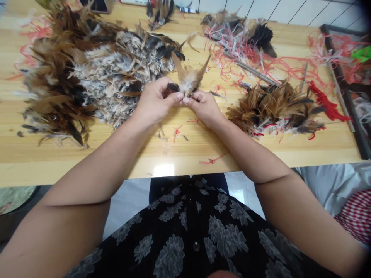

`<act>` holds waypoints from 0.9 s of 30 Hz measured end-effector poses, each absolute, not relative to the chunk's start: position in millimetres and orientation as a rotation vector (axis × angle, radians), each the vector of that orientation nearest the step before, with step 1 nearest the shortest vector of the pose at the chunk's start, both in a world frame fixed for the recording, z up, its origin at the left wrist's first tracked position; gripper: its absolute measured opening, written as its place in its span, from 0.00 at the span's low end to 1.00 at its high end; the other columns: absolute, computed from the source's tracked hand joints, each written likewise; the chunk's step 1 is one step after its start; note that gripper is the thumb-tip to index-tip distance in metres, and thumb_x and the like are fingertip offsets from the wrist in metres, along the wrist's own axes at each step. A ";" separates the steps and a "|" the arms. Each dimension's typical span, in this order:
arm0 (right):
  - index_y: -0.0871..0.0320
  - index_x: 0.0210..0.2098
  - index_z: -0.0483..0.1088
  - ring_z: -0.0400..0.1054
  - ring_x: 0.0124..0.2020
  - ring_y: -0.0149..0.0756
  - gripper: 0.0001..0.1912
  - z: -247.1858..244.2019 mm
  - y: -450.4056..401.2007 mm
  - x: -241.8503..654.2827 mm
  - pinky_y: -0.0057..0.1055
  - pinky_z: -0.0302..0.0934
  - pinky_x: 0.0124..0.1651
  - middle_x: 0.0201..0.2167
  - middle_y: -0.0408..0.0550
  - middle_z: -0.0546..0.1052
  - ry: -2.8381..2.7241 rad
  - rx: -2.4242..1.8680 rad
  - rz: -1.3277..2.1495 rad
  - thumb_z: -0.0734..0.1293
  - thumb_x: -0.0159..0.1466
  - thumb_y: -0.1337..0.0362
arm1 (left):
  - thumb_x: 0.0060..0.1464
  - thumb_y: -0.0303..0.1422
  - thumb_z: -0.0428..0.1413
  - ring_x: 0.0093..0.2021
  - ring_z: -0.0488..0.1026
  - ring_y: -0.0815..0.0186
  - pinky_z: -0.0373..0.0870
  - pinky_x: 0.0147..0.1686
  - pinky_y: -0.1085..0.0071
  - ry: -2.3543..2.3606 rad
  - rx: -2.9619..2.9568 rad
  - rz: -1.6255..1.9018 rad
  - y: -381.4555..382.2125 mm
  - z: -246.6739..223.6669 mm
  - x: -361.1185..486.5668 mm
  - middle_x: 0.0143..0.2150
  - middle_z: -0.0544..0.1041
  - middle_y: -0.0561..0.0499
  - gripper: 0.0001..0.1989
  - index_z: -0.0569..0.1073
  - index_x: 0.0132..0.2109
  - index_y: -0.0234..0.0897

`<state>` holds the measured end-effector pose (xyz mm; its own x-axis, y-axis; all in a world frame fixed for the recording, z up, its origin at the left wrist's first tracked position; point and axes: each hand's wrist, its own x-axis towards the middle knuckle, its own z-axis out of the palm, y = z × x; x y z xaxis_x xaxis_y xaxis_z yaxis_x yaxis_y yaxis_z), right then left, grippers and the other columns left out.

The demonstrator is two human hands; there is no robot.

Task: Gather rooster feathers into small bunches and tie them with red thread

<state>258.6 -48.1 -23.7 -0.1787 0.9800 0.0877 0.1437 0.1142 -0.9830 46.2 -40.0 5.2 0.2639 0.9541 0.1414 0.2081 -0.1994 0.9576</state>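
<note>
A small bunch of brown feathers (188, 79) with pale fluffy bases stands fanned out between my two hands, tips pointing away from me. My left hand (158, 98) is closed, thumb and fingers pinching the bunch at its base. From the other side my right hand (204, 106) pinches the same base, its thumb close to the left one. The fingers hide the quill ends. Just beyond my left hand lies a large pile of brown, grey and black feathers (107, 69). Right of my right hand sits a heap of tied brown feather bunches (275, 104) with red string at their bases.
Pink and white plastic strips (232, 40) lie with dark feathers at the back. A thin rod (255, 72) rests among them. Red string (329, 102) lies at right, beside a dark-framed tray (343, 83). A phone (97, 5) and a marker (188, 10) are at the far edge.
</note>
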 end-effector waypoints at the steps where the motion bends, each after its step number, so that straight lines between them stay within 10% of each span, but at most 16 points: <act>1: 0.53 0.34 0.81 0.76 0.46 0.40 0.31 -21.9 -48.7 258.3 0.38 0.73 0.57 0.38 0.45 0.86 -1.495 -1.155 1.202 0.91 0.68 0.36 | 0.75 0.41 0.82 0.46 0.79 0.61 0.71 0.50 0.60 1.090 1.616 1.025 -39.7 4.9 46.7 0.36 0.79 0.57 0.24 0.75 0.42 0.40; 12: 0.53 0.31 0.72 0.67 0.43 0.37 0.28 -21.1 -47.1 260.2 0.36 0.68 0.58 0.32 0.40 0.70 -1.615 -1.173 1.171 0.84 0.80 0.52 | 0.72 0.63 0.82 0.49 0.82 0.51 0.76 0.48 0.55 1.073 1.618 0.932 -40.1 5.6 42.0 0.39 0.84 0.50 0.30 0.80 0.44 0.46; 17: 0.53 0.35 0.70 0.67 0.41 0.33 0.31 -26.9 -44.1 262.5 0.32 0.72 0.53 0.34 0.40 0.70 -1.429 -1.161 1.175 0.80 0.84 0.41 | 0.77 0.53 0.82 0.45 0.74 0.62 0.69 0.51 0.61 1.182 1.625 1.175 -29.4 15.3 30.3 0.36 0.74 0.56 0.27 0.78 0.46 0.41; 27: 0.52 0.36 0.67 0.58 0.35 0.29 0.38 -23.8 -42.7 275.5 0.28 0.61 0.40 0.31 0.37 0.62 -1.383 -1.138 1.330 0.82 0.78 0.29 | 0.73 0.36 0.83 0.50 0.81 0.58 0.75 0.60 0.59 1.085 1.705 0.994 -40.7 12.6 47.8 0.55 0.86 0.51 0.17 0.84 0.56 0.40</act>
